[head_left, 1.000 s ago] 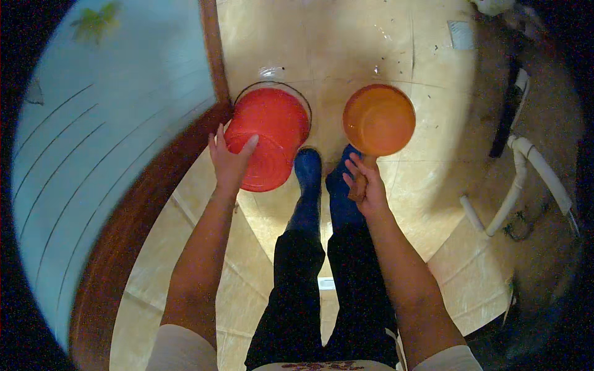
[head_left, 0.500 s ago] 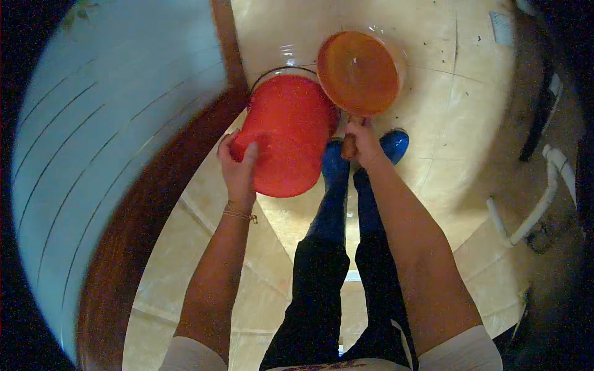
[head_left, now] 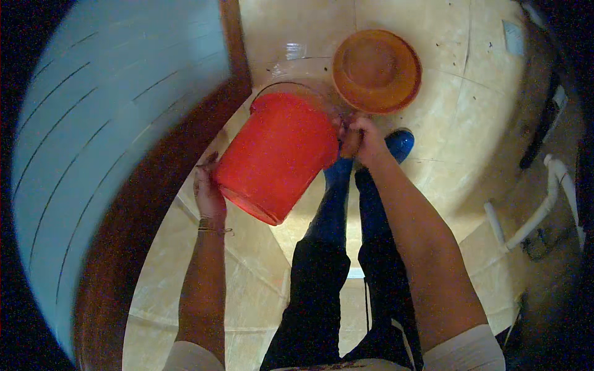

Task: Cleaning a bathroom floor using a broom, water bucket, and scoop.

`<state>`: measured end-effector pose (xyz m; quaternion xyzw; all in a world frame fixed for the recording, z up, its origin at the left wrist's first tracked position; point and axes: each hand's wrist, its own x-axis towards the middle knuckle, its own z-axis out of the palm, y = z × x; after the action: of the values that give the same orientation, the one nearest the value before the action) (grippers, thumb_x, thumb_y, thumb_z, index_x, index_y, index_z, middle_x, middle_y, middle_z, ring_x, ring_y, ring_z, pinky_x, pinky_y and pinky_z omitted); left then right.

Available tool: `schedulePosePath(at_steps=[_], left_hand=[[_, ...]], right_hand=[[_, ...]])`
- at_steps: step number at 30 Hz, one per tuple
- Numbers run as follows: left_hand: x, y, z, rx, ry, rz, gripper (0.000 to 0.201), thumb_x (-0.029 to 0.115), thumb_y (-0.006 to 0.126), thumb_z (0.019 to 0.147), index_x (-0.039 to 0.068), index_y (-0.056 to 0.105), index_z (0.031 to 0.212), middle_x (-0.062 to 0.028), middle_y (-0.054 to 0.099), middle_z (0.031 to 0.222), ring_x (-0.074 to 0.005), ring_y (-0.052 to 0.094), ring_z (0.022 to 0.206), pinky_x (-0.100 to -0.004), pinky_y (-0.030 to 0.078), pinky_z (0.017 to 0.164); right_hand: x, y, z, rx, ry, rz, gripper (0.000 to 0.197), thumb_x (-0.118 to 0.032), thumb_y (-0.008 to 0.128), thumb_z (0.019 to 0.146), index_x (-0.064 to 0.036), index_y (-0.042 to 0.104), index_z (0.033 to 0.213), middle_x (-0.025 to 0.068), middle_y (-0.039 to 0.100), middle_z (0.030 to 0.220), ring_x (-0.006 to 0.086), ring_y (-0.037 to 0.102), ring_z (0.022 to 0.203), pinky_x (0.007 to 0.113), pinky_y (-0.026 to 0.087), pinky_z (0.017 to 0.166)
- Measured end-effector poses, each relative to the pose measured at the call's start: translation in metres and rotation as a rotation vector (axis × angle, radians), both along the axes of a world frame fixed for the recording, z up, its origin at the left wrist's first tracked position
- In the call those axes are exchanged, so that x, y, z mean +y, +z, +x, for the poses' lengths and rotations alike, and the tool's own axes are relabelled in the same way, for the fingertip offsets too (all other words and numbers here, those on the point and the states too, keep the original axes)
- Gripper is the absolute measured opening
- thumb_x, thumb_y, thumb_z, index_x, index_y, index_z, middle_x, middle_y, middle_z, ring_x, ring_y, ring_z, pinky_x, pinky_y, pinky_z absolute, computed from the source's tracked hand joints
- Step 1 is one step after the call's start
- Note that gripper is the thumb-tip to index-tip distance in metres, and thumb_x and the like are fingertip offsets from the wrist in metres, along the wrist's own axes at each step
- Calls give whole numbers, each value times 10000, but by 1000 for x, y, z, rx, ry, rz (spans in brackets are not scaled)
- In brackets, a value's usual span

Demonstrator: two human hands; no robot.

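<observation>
A red bucket [head_left: 272, 157] hangs tilted over the floor, its mouth turned away from me and its base toward the lower left. My left hand [head_left: 209, 188] holds the bucket by the side of its base, with some fingers hidden behind it. By the bucket's rim, my right hand [head_left: 366, 141] is wrapped round the short brown handle of a round orange-brown dipper [head_left: 377, 69]. The dipper's bowl lies beyond the hand, its inside toward me. A thin bail handle [head_left: 286, 84] arches past the bucket's mouth.
A pale blue slatted panel [head_left: 142, 117] with a dark brown frame [head_left: 154, 167] rises on the left. Shiny beige tiles [head_left: 433, 130] bear small dark specks. My blue boots [head_left: 401, 143] stand below the dipper. White pipes [head_left: 532, 229] run at the right.
The bucket has swung so that its base points further left and nearer to me, and my left hand has moved left with it. The dipper has shifted slightly right and its bowl has turned.
</observation>
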<state>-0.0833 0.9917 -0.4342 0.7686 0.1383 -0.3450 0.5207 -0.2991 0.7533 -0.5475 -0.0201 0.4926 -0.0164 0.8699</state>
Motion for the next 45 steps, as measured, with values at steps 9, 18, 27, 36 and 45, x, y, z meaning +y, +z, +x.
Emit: schedulePosePath(at_steps=[9,18,27,36,45], left_hand=[[137,-1,29,-129,-873,456,343,346,443,861,64,497,1049,-65,519,1058,-180,472,985,-298,345,887],[-61,98,-42,-482,-852,460,286,158,622,747,20,522,977,-115,524,990,-277,495,961,-351,412,810],[-21,80,-59,24,-563,548,479,171,608,743,-11,396,1131,-129,566,857,-218,569,765,-303,478,669],[43,52,-43,105,-145,451,401,143,540,731,-33,436,1076,-99,568,863,-145,545,685,-264,463,567],[146,5,-65,-12,-131,457,355,92,533,715,14,461,1054,-74,515,969,-165,495,789,-292,453,693]], right_hand=[[31,123,-4,-20,-36,227,287,-138,526,642,-80,459,914,109,530,801,214,521,715,319,438,646],[65,179,20,-19,-285,355,224,-123,507,646,-75,460,859,115,540,815,228,518,742,345,426,705],[74,207,22,-62,-349,371,259,-113,493,629,-88,463,884,112,542,810,253,525,798,364,425,735],[76,223,9,-55,-380,375,245,-103,475,624,-91,502,867,142,534,1058,286,453,1095,442,271,1005],[139,240,-6,-56,-119,525,379,-86,513,622,-73,485,1000,56,531,1003,178,498,928,302,397,819]])
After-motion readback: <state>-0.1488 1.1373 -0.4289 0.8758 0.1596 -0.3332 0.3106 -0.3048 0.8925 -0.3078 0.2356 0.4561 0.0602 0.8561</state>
